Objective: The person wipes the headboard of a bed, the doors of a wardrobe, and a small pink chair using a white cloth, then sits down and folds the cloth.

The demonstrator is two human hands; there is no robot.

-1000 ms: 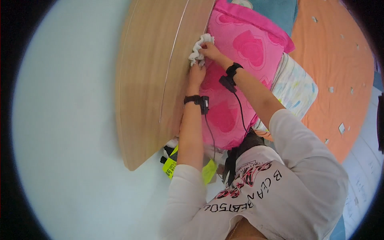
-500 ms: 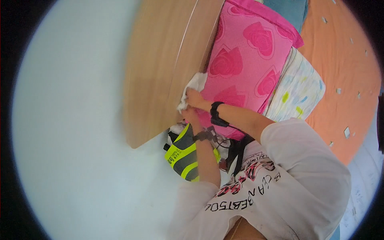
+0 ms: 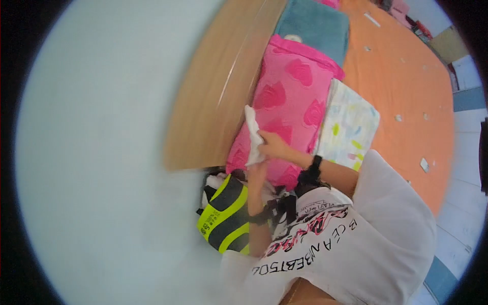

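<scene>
Above the pink heart-patterned pillow (image 3: 264,96) a thin white cloth (image 3: 252,133) hangs from my hands, folded lengthwise. My right hand (image 3: 274,146) is closed on the side of it, near its lower half. Slightly blurred, my left hand (image 3: 257,175) pinches at the cloth's lower end, just below the right one. The wooden headboard (image 3: 218,91) stands to the left of the cloth, apart from it. Both wrists wear black straps.
A grey and neon-yellow striped bag-like item (image 3: 223,216) sits beside my left forearm. Right of the pillow lies a folded white patterned cloth (image 3: 348,124). Beyond are a teal pillow (image 3: 317,30) and an orange bedsheet (image 3: 391,86). A pale wall (image 3: 101,152) fills the left.
My hands and the white cloth have left the headboard's edge and come over the pink pillow. The cloth, earlier bunched against the wood, hangs straighter. The view has shifted, showing more of the bed.
</scene>
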